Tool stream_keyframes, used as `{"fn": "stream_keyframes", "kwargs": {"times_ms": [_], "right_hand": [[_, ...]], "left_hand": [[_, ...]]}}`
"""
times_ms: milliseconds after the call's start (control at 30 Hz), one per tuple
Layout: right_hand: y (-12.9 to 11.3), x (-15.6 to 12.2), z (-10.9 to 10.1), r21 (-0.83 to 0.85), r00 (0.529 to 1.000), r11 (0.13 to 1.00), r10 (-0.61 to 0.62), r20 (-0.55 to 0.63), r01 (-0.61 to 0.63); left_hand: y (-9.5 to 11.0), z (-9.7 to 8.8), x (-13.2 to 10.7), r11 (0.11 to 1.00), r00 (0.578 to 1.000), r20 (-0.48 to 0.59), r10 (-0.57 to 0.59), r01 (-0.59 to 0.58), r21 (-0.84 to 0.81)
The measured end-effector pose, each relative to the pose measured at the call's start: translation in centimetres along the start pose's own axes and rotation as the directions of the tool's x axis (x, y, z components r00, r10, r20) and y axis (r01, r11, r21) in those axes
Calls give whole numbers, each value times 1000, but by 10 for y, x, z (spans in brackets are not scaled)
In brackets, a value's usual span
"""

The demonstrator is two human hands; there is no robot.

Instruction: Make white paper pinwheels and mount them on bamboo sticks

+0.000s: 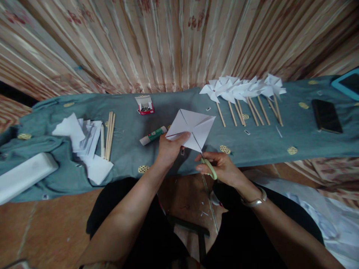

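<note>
My left hand (pixel 169 148) is closed on the lower left edge of a white square of paper (pixel 193 127) creased along its diagonals, held up over the table edge. My right hand (pixel 218 167) grips scissors with pale green handles (pixel 209 168), the blades meeting the paper's bottom corner along a crease. A metal bangle (pixel 254 201) circles my right wrist. A glue stick (pixel 153 135) lies on the cloth just left of my left hand.
A blue-grey cloth (pixel 280 142) covers the low table. Several finished white paper pinwheels on wooden sticks (pixel 244 89) lie at back right, near a black phone (pixel 327 116) and tablet (pixel 347 83). Left: paper pile (pixel 81 138), sticks (pixel 110 134), a white box (pixel 24 176). A red staple box (pixel 145 105).
</note>
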State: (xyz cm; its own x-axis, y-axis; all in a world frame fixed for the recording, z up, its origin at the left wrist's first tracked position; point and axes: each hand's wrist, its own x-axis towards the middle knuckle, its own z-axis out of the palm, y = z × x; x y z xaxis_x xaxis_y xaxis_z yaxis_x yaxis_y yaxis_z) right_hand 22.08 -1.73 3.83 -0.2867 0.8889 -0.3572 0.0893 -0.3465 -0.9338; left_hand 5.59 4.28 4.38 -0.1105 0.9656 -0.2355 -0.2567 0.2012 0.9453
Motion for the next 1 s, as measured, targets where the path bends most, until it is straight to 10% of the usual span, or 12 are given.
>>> {"fn": "stream_keyframes", "kwargs": {"times_ms": [400,667,800,1000], "right_hand": [[0,-6,-4,12,998,998,57,14,-57],[-2,-14,-41,-344,996,939,56,68,-29],[-5,-19,-74,-690,994,722,-25,-108,-57],[-13,-18,-93,-924,897,75,-222,-383,-376]], "left_hand": [[-4,2,3,1000,1000,-7,-21,21,-20],[1,-3,12,998,997,-70,26,-30,-57],[-6,-4,17,999,995,-92,38,-39,-15],[-24,-6,17,954,1000,10,25,-27,297]]}}
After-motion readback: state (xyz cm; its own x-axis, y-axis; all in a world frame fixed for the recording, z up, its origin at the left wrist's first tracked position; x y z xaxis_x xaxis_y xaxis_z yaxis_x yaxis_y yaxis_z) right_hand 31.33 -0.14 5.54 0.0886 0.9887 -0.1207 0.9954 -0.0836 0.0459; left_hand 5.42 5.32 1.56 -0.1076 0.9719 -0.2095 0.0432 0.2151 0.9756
